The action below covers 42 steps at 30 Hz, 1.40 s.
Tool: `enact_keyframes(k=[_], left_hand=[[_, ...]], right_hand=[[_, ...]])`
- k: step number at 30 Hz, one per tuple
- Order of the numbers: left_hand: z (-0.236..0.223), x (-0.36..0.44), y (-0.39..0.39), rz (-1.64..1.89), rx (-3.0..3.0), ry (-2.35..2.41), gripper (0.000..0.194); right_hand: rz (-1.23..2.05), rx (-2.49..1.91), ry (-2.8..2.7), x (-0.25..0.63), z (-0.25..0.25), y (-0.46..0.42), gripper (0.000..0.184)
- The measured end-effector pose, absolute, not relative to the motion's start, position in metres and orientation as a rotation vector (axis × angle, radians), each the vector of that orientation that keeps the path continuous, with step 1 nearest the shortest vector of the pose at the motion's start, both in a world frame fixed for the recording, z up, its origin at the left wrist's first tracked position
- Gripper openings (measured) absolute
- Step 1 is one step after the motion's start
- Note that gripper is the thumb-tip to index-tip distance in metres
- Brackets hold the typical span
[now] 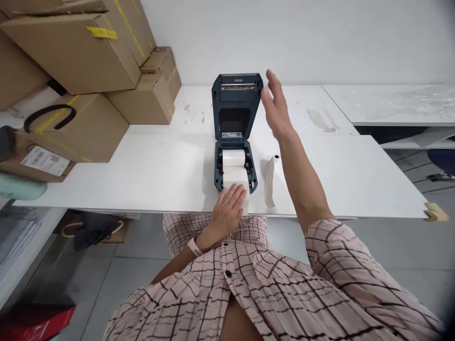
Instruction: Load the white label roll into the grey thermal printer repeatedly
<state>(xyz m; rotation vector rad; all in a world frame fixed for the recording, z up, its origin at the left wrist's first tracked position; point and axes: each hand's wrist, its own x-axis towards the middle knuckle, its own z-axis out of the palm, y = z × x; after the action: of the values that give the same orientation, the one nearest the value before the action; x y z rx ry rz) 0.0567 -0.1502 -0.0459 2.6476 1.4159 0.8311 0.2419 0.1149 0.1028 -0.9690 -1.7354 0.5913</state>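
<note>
A dark label printer (217, 166) stands on the white table with its lid (237, 109) raised upright. Inside the body sits a roll of white labels (233, 157), and its strip (235, 174) runs out over the front edge towards me. My left hand (229, 208) lies flat on that strip, fingers stretched out. Beside the raised lid, at its right upper edge, is my right hand (276, 106), fingers apart and holding nothing; whether it touches the lid I cannot tell. A loose curled piece of label backing (270, 183) lies right of the printer, a small black round thing (276, 157) at its far end.
Cardboard boxes (81, 52) are stacked on the left of the table (170, 180). A pale green roll (21, 186) lies at the left edge. A wooden corner piece (436, 212) is at the table's right front corner. The wall rises behind.
</note>
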Motion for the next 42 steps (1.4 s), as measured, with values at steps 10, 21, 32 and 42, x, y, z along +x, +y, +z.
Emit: enact_keyframes(k=[10, 21, 32, 42], left_hand=[[-0.038, 0.049, -0.16, 1.542, 2.386, 1.232, 0.038], [0.001, 0.035, -0.103, 1.429, 1.174, 1.527, 0.086], [-0.005, 0.038, -0.099, 1.293, 0.804, 1.278, 0.109], [-0.035, 0.052, -0.17, 1.208, 1.06, 1.525, 0.05]], right_hand=[[0.606, -0.874, -1.601, 0.227, 0.084, 0.04, 0.06], [0.551, -1.042, -1.485, 0.21, -0.012, -0.076, 0.043], [1.242, -1.136, -1.042, 0.208, -0.045, -0.079, 0.094], [1.155, -1.158, -1.088, 0.206, -0.044, -0.075, 0.092]])
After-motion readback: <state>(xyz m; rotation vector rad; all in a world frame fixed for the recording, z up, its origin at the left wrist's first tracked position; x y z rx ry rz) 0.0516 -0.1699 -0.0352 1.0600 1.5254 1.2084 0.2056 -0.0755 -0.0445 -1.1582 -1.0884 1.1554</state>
